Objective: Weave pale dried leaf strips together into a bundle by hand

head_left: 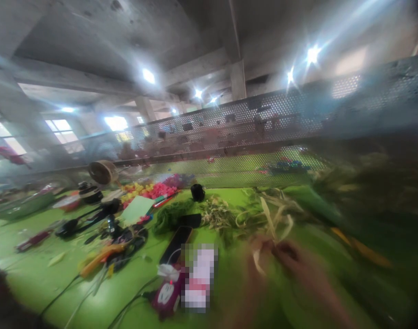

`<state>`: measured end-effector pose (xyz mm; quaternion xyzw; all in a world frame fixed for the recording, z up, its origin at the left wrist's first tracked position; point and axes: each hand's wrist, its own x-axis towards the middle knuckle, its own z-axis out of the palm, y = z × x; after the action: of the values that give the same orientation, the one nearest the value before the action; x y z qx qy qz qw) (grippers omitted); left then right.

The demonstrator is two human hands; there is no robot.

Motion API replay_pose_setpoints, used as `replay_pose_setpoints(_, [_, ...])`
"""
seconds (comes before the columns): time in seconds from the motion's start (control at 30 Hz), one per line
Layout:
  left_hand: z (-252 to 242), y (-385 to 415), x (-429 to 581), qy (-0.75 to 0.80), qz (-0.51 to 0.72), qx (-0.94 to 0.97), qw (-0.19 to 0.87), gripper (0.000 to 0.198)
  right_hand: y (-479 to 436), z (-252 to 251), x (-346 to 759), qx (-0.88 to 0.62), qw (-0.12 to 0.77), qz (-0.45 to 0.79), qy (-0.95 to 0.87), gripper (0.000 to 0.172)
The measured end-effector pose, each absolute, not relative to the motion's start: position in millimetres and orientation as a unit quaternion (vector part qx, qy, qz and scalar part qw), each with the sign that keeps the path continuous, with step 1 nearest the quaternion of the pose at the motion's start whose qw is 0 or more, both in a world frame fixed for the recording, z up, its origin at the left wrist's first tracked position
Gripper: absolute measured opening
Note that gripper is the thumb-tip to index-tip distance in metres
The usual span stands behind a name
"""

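At the lower right of the head view, my left hand (258, 249) and my right hand (291, 251) are close together, both smeared by motion. My fingers are closed on a pale, dry leaf-like strip (270, 221), whose ends stick up above my hands. A paler piece of strip (257, 261) hangs down beside my left fingers. Just beyond lies a loose heap of similar pale strips (246, 214) on the green tabletop (126, 292). How each finger sits on the strip is blurred.
To my left lie a black phone (176, 244), a purple power strip (166, 294) and an orange glue gun (102, 259) with cords. Pink and yellow pieces (154, 189), pale green paper (136, 209) and a small fan (102, 172) sit farther back. A perforated divider (212, 167) stands behind.
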<state>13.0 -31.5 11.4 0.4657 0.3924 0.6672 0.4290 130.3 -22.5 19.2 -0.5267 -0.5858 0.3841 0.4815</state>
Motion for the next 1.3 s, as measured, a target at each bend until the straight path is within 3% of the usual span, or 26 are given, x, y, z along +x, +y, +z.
replay_pose_setpoints(0.1, [17.0, -34.2, 14.4, 0.416, 0.654, 0.49, 0.4, 0.019, -24.0, 20.4, 130.2, -0.544, 0.482, 0.413, -0.549, 0.019])
replay_pose_setpoints(0.5, [12.9, -26.6, 18.5, 0.38, 0.68, 0.358, 0.515, 0.033, -18.2, 11.5, 131.5, -0.522, 0.485, 0.478, -0.513, 0.025])
replay_pose_setpoints(0.83, [9.8, -17.1, 0.6, 0.444, 0.548, 0.455, 0.544, 0.039, -14.4, 12.0, 140.3, -0.513, 0.537, 0.481, -0.466, 0.027])
replay_pose_setpoints(1.03, [24.9, -11.7, -31.5, 0.33, 0.516, 0.47, 0.636, 0.061, -13.3, 8.5, 144.5, -0.525, 0.539, 0.494, -0.436, 0.033])
replay_pose_setpoints(1.3, [15.2, -13.3, -10.1, 0.411, 0.458, 0.568, 0.546, 0.037, -15.6, 15.0, 137.5, -0.529, 0.51, 0.463, -0.495, 0.031])
